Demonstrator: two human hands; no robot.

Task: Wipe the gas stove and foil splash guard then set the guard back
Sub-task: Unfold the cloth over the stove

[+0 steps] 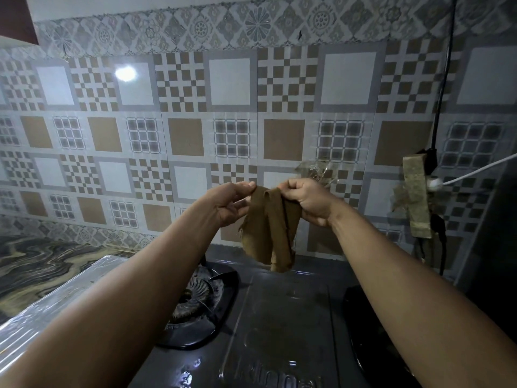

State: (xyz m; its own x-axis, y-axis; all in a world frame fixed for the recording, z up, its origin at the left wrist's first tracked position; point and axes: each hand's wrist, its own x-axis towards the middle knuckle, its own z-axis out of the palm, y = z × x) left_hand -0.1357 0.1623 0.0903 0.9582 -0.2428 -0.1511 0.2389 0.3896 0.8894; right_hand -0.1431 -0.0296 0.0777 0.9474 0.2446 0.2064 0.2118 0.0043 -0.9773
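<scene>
Both hands hold a brown cloth (pixel 270 233) up in front of the tiled wall, above the stove. My left hand (pixel 232 203) pinches its top left corner between thumb and fingers. My right hand (pixel 306 200) grips the top right part in a curled fist. The cloth hangs down with frayed edges. Below lies the grey gas stove (pixel 282 317), with its left burner (pixel 193 298) partly hidden by my left forearm and a dark right burner well (pixel 363 317). The foil splash guard (pixel 56 301) lies flat on the counter to the left of the stove.
A marbled counter (pixel 42 261) runs along the left. On the wall at the right hang a black cable (pixel 443 79), a power strip with a white plug (pixel 432 184) and a brownish taped strip (pixel 416 197). Torn clear tape (pixel 316 169) sticks to the tiles.
</scene>
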